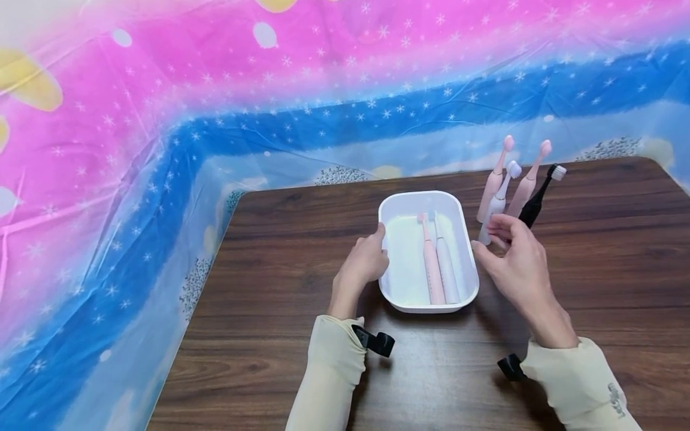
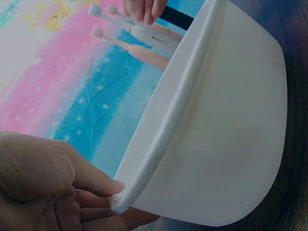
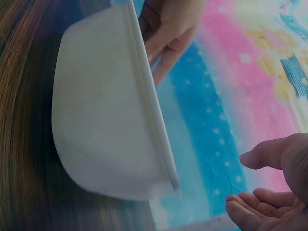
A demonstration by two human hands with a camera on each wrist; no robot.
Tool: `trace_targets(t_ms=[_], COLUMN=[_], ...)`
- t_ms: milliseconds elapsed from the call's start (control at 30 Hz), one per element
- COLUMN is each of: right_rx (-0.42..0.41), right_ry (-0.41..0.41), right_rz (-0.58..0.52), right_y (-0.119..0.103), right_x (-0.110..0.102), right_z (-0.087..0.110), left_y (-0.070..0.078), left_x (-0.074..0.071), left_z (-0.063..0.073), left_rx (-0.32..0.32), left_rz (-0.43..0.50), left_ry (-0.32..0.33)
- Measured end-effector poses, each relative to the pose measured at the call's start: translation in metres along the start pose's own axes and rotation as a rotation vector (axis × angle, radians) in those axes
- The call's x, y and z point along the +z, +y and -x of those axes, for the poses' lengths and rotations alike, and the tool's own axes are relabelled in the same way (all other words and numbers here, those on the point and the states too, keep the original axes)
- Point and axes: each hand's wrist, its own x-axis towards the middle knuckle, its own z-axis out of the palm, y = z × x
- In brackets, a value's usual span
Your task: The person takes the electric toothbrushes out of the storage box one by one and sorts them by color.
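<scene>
"Head view: how do our hands sit?"
"Our left hand (image 1: 368, 258) grips the white tray (image 1: 399, 272) by its rim, mid-way across the worktop (image 1: 269, 281). Our right hand (image 1: 521, 263) is beside the white electric toothbrush (image 1: 494, 209) standing near the far edge."
"Left wrist view?"
"We're pinching the rim; a hard pull might slide the tray."
"Right wrist view?"
"Thumb and fingers parted, nothing held. A careless nudge could topple that toothbrush into the pink electric toothbrushes (image 1: 488, 196) behind."
</scene>
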Motion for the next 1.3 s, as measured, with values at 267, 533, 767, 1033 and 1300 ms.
trace_targets(t_ms=[267,533,767,1033,1300], right_rx=[0.021,0.072,0.105,0.125,0.125], right_ry=[-0.128,-0.222,-0.32,-0.42,-0.47], right_rz=[-0.031,-0.017,0.032,0.123,0.195], right_y=[-0.012,-0.014,-0.016,-0.017,-0.016], right_x=[0.024,0.041,0.05,0.061,0.07], right_z=[-0.004,-0.004,-0.006,-0.007,-0.006], left_y=[0.0,0.0,0.001,0.0,-0.001], left_x=[0.0,0.001,0.0,0.001,0.001], left_z=[0.001,0.002,0.003,0.002,0.002], left_rx=[0.004,0.008,-0.002,-0.012,0.001], left_rz=[-0.003,-0.005,-0.004,0.012,0.006], left_ry=[0.007,0.006,0.004,0.004,0.011])
